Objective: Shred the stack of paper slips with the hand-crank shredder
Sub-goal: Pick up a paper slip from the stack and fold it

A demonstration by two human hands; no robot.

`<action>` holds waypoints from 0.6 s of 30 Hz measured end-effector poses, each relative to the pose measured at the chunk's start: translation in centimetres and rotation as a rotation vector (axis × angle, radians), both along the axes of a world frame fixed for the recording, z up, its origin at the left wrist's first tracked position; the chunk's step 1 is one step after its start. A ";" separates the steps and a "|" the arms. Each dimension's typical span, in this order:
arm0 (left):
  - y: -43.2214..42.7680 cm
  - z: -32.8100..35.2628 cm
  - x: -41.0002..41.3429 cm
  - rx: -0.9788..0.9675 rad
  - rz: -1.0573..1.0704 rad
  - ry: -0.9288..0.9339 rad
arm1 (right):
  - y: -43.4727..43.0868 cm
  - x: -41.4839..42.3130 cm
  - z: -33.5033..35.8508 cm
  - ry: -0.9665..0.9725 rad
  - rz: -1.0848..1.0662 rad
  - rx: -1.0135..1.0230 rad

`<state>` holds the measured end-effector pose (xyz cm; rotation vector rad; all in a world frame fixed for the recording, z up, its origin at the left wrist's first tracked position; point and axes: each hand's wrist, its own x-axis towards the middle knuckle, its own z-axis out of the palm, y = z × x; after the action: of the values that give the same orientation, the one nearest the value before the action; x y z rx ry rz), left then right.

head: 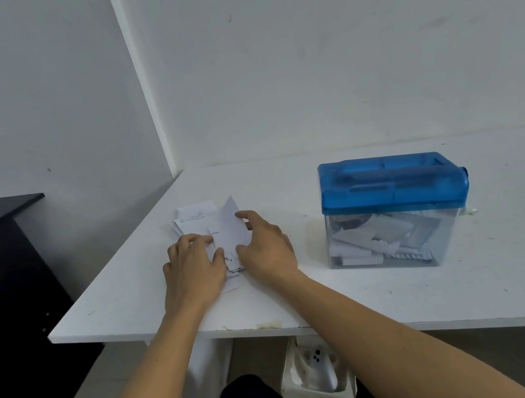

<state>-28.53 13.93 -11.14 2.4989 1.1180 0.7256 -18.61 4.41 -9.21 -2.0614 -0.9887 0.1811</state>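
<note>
One slip (232, 230) pinched by right hand (264, 250).
Near table (123, 291) edge, stack (192, 215) pressed under flat left hand (193, 269); shredder (392, 212) well apart.

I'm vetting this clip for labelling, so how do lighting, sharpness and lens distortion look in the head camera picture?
Head view: soft, even light, only faint shadows on the table; the wall corner leans, which is wide-angle distortion; writing on the paper slips is too soft to read; the shredder lid shows mild sheen, no harsh glare.

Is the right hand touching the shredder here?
Apart. The head view shows bare table between the right hand and the shredder; the hand grips the paper slips.
</note>
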 end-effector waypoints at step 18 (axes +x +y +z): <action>-0.3 0.5 -0.3 -0.073 -0.065 -0.219 | -0.3 0.3 0.4 0.187 -0.007 0.096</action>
<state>-28.84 13.65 -10.60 2.3181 0.9632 0.8984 -18.33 4.10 -8.81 -1.9216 -0.8590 0.3112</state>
